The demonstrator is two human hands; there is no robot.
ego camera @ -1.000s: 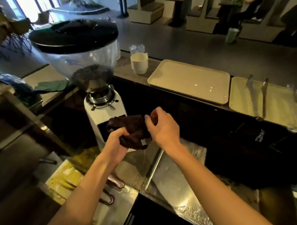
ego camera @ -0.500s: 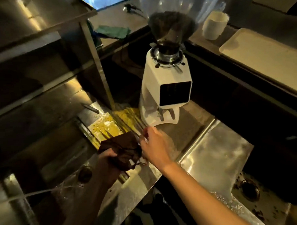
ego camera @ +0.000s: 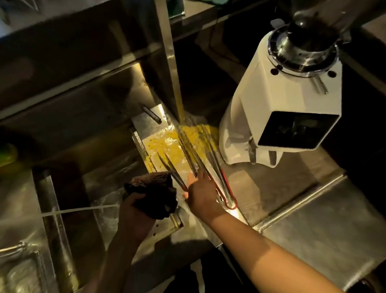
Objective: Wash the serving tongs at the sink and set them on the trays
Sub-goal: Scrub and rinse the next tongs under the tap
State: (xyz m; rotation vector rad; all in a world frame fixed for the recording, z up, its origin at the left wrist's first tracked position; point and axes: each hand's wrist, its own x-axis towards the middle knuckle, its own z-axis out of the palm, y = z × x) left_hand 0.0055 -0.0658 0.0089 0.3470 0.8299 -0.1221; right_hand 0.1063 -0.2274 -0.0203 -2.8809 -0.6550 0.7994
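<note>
Several metal serving tongs (ego camera: 218,176) with red ends lie side by side on the steel counter, their tips on a yellow wet mat (ego camera: 163,145). My right hand (ego camera: 201,195) reaches over them with straight fingers and touches the middle pair; no clear grip shows. One more pair of tongs (ego camera: 174,172) lies just left of that hand. My left hand (ego camera: 135,209) grips a dark crumpled cloth (ego camera: 155,192) at the right rim of the sink basin (ego camera: 83,191). The trays are out of view.
A white coffee grinder (ego camera: 276,107) stands close to the right of the tongs. A steel shelf post (ego camera: 168,58) rises behind the mat. A thin water stream (ego camera: 79,210) crosses the basin. A steel drainboard (ego camera: 328,224) lies lower right.
My view has tilted down from the trays to the sink. My right hand let go of the cloth and moved right onto the tongs; my left hand keeps the cloth.
</note>
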